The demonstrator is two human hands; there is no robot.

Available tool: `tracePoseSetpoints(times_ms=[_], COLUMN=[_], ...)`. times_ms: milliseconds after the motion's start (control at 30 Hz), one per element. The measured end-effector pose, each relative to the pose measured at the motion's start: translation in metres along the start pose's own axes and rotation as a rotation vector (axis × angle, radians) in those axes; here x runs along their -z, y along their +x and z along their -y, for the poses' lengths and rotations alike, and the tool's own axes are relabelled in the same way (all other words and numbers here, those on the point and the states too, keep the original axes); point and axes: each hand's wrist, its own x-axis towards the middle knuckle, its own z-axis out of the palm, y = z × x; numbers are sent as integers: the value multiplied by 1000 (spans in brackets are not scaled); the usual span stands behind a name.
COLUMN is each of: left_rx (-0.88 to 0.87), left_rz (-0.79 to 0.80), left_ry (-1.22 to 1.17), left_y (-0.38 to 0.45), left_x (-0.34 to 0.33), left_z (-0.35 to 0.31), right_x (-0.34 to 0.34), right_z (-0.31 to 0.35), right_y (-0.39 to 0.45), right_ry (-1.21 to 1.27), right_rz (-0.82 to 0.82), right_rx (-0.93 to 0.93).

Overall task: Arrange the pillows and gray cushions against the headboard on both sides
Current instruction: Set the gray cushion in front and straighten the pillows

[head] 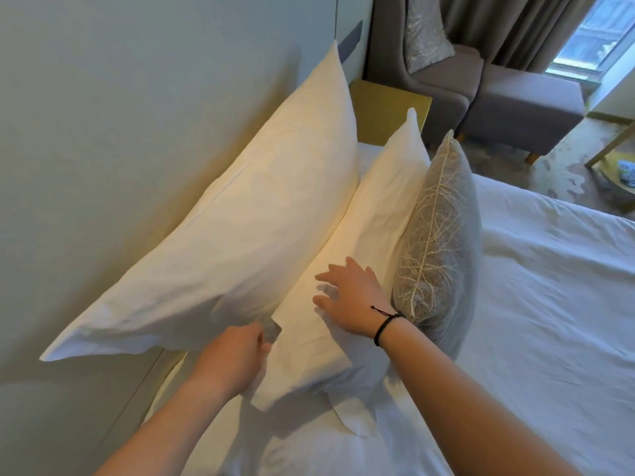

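White bed sheet (549,304), pale headboard (137,115), right hand (350,297) fingers spread, left hand (233,355) seemingly pinching pillow (240,235)

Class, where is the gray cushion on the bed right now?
In the head view, right of centre, the gray cushion stands on edge against the smaller white pillow, beside the right hand.

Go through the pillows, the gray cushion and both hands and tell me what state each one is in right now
Large white pillow: upright, leaning on the headboard.
Second white pillow: propped in front of it.
Gray cushion: standing on edge against the second pillow.
Left hand: gripping the pillows' near corner.
Right hand: open, flat on the second pillow.
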Motion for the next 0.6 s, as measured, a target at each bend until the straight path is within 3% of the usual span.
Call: tracePoseSetpoints(times_ms=[100, 167, 267, 333, 600], left_rx=[-129, -172, -125, -61, -25], left_rz=[-2, 41, 129, 161, 107], left_ry=[-2, -123, -355, -448, -755], left_y=[27, 59, 120, 162, 282], left_x=[13, 22, 35, 39, 47], left_z=[-33, -63, -117, -151, -239], right_x=[42, 68, 82, 75, 54], right_z=[-31, -64, -111, -129, -151], right_y=[0, 0, -5, -7, -7], right_ry=[-107, -101, 92, 321, 475], right_rz=[-285, -413, -384, -336, -433], right_rx=[-36, -198, -509, -619, -537])
